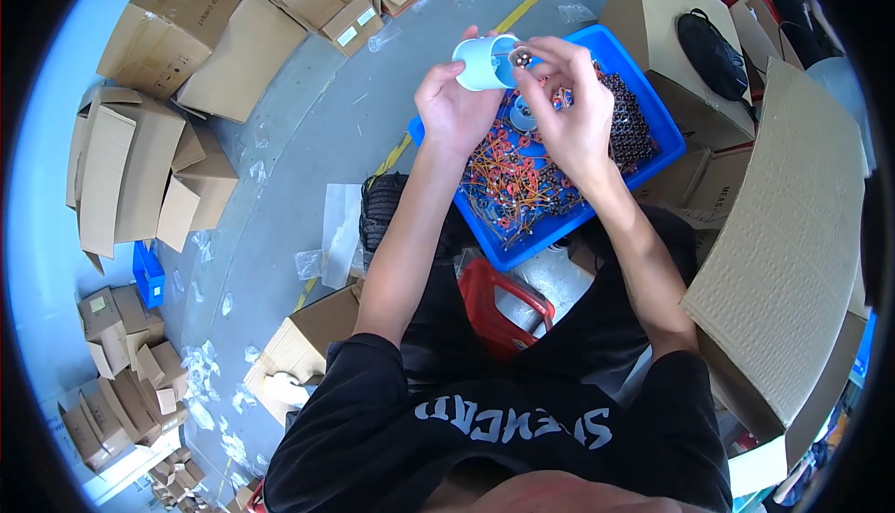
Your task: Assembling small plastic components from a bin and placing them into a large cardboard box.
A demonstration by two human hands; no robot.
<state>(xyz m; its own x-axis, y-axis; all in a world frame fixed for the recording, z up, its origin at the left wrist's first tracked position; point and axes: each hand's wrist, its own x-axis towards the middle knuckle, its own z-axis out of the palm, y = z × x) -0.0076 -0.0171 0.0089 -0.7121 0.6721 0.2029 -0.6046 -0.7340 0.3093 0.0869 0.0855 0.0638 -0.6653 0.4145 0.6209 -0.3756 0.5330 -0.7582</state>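
Observation:
A pale blue, cup-shaped plastic housing (474, 63) lies on its side in my left hand (455, 110), with the fingers and thumb wrapped round it. Its open end faces right. At that opening, my right hand (576, 110) pinches a small round part (521, 58) with dark and coppery dots on its face. Whether this part touches the housing I cannot tell. Both hands are above a blue plastic tray (669, 135). Inside the tray lie a tangle of small parts with red and orange wires (508, 182), rows of dark parts (632, 121) and another light blue piece (523, 115).
A large open carton (792, 242) stands close by my right arm. Another carton (667, 9) with a black pouch (710, 54) is beyond the tray. A red plastic frame (485, 303) sits between my legs. Cartons (140, 159) and plastic scraps (200, 373) are at left.

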